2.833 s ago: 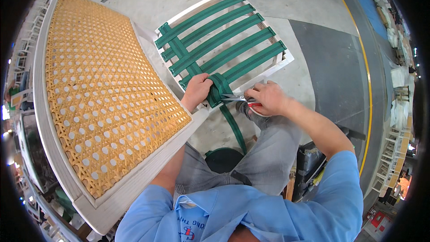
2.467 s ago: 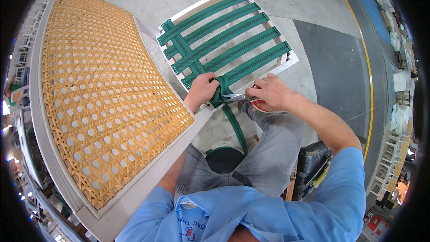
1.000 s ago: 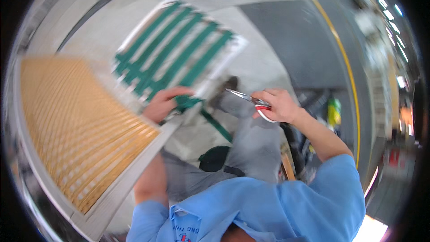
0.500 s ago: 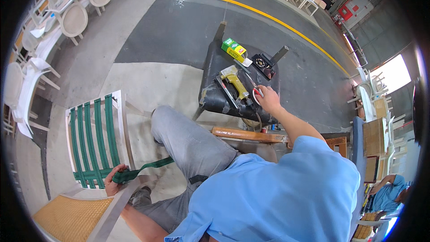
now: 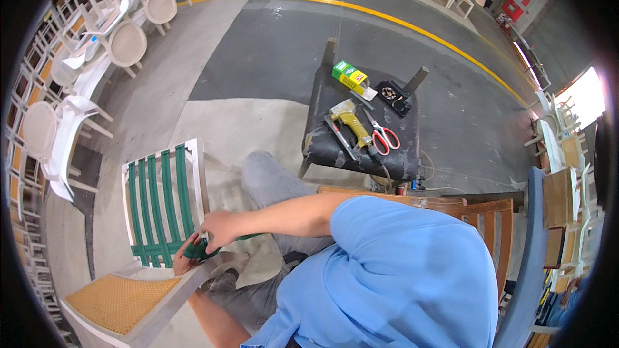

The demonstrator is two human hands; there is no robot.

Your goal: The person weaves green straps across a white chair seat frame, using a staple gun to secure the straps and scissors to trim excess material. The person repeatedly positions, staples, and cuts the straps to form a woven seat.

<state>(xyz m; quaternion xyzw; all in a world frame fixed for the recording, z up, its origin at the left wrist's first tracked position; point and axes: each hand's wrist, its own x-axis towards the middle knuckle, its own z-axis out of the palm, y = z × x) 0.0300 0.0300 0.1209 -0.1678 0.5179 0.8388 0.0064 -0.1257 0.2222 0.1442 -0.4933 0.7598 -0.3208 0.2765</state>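
At the near right corner of a white chair frame [image 5: 198, 180], both my hands work on the green webbing [image 5: 153, 200] stretched across its seat. My left hand [image 5: 186, 256] grips the loose strap end [image 5: 198, 250] from below, its fingers curled. Above it, my right hand [image 5: 220, 229] is closed at the same strap by the rail; its fingertips are partly hidden. The strap's tail runs right, behind my forearm. Red-handled scissors [image 5: 385, 138] lie on a worn black seat [image 5: 322, 145] beside a yellow-green staple gun [image 5: 353, 130].
A green-and-yellow box [image 5: 351, 78] and a black device [image 5: 392, 98] share the black seat. The chair's woven cane panel [image 5: 122, 296] lies toward me. A wooden chair [image 5: 490, 207] stands to my right. White chair frames [image 5: 127, 45] are stacked at far left.
My right hand has let go of the scissors on the black seat and moved left to the strap beside my left hand. The view has shifted slightly.
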